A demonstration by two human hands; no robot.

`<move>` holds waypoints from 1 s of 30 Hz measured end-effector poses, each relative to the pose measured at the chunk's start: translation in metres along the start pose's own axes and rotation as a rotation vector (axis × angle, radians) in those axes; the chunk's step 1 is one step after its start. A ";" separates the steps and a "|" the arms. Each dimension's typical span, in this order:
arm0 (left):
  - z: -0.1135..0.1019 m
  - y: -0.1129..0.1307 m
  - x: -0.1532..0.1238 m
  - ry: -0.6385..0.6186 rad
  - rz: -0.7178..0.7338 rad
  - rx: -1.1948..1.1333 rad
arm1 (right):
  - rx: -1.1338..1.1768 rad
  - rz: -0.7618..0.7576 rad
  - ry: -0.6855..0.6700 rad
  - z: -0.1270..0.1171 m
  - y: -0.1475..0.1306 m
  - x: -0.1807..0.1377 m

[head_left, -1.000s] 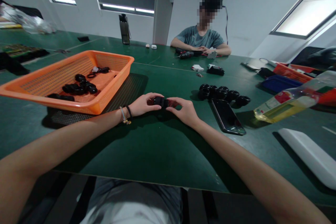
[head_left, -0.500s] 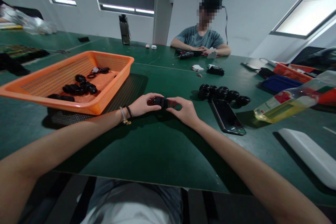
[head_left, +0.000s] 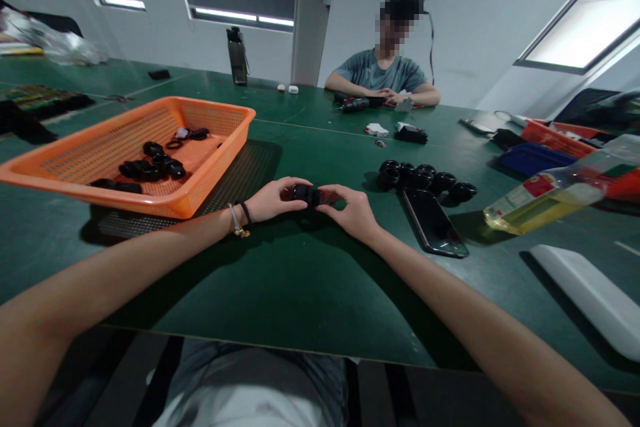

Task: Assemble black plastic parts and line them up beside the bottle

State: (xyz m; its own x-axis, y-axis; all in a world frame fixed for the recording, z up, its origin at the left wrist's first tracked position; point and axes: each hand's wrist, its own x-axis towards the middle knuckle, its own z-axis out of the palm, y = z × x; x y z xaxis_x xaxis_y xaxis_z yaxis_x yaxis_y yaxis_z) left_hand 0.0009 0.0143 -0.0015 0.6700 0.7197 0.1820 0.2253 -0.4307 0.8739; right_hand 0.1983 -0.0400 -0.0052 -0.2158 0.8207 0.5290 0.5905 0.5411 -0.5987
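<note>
Between my two hands, just above the green table (head_left: 320,293), is a small black cylindrical part (head_left: 307,195). My left hand (head_left: 274,200) grips its left end, thumb in front and fingers behind. The fingertips of my right hand (head_left: 350,210) pinch its right end. What the part is exactly, I cannot make out. To the right of my right hand stands a cluster of several similar black round parts (head_left: 423,177). An orange basket (head_left: 187,203) on the left holds more black parts (head_left: 153,163), some lying loose.
A phone (head_left: 435,223) lies right of my right hand. Beyond it are a tilted bottle of yellow liquid (head_left: 547,197) and a white block (head_left: 593,293). Across the table sits a person (head_left: 385,73) behind a power drill (head_left: 354,104). A dark water bottle (head_left: 237,57) stands far back.
</note>
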 end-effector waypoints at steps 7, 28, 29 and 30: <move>0.000 -0.001 0.000 0.009 0.017 0.024 | -0.003 0.010 -0.004 0.000 0.001 0.000; 0.001 -0.002 0.001 0.006 0.010 0.015 | -0.017 0.024 -0.011 0.000 0.003 0.000; 0.001 -0.002 0.001 0.006 0.008 0.018 | -0.019 0.023 -0.013 0.000 0.003 0.000; 0.001 -0.001 0.001 0.005 0.008 0.019 | -0.020 0.023 -0.014 0.000 0.002 0.000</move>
State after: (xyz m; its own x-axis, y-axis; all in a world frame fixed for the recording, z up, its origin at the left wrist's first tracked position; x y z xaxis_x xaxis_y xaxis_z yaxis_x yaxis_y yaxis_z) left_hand 0.0022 0.0153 -0.0030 0.6685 0.7188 0.1907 0.2339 -0.4466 0.8636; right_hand 0.1996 -0.0389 -0.0066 -0.2125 0.8358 0.5063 0.6107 0.5181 -0.5989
